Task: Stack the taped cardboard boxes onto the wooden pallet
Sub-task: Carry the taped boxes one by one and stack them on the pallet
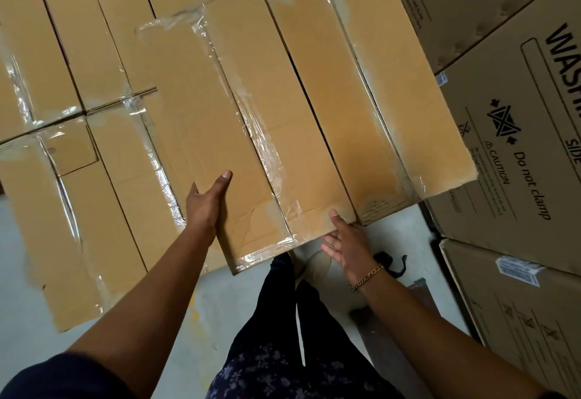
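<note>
My left hand [206,200] clamps the long taped box [220,134] at its near left edge, thumb on top and fingers hidden beneath, probably to steer it against the neighbouring box [339,100] on its right. My right hand [345,241], fingers spread wide, touches its near right corner, ready to push.

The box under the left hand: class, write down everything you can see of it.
The box is long, flat, tan cardboard, its top flaps sealed by clear tape down the middle seam and across both ends. The near end is creased. It lies askew on the stack of boxes, near end jutting over the grey floor. The left hand grips its left edge, thumb on top; the right hand, fingers straight, is at its near right corner.
</note>
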A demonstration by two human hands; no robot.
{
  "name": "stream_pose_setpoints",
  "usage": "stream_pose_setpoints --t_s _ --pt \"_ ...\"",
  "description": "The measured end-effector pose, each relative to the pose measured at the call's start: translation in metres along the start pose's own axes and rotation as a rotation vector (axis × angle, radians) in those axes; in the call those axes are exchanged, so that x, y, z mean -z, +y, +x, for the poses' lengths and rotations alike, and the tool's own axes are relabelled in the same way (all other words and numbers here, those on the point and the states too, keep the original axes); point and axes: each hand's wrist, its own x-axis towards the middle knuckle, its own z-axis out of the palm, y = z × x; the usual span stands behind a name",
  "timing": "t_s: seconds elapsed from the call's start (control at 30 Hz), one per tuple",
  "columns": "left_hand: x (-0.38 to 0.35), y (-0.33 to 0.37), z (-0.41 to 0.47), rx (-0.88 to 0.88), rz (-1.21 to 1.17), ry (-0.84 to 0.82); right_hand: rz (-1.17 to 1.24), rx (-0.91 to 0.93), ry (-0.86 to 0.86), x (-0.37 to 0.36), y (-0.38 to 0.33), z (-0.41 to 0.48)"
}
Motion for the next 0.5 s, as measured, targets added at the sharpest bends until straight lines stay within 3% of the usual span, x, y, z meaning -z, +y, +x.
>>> stream_pose_setpoints --t_s 0.5 --pt "0.003 0.008 -0.002 0.016 0.035 -0.045 -0.077 -0.072 -0.060 0.014 -0.008 0.001"
